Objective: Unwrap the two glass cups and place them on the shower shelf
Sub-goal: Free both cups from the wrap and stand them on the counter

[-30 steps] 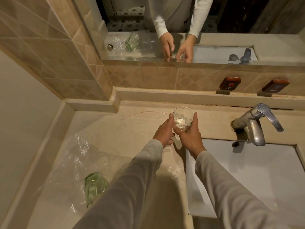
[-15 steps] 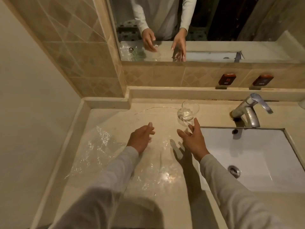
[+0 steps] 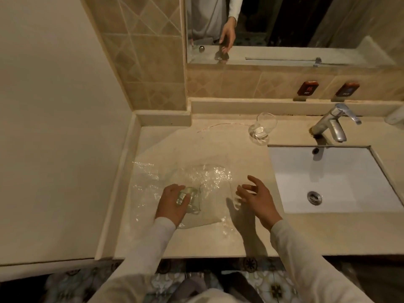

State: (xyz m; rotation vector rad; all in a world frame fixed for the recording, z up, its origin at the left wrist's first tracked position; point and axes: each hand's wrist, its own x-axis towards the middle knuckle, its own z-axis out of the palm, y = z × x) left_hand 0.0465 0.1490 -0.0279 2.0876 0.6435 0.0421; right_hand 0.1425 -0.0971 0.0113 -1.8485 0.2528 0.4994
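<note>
Bathroom desk (image 3: 153, 241) | left hand (image 3: 172, 204) grips green cup (image 3: 190, 200) through wrap (image 3: 175, 178), lower centre, likely to steady it for unwrapping | right hand (image 3: 256, 197) spread, empty, beside | clear cup (image 3: 262, 127) bare, upright near tap (image 3: 332, 123), upper right

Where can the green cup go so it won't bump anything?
Bare counter lies between the clear cup and the back-left corner, above the wrap. Near the front it is crowded: wrap, green cup and both hands.

Left hand (image 3: 169, 204) grasps the wrapped green cup (image 3: 190, 200); right hand (image 3: 256, 199) hovers.
</note>
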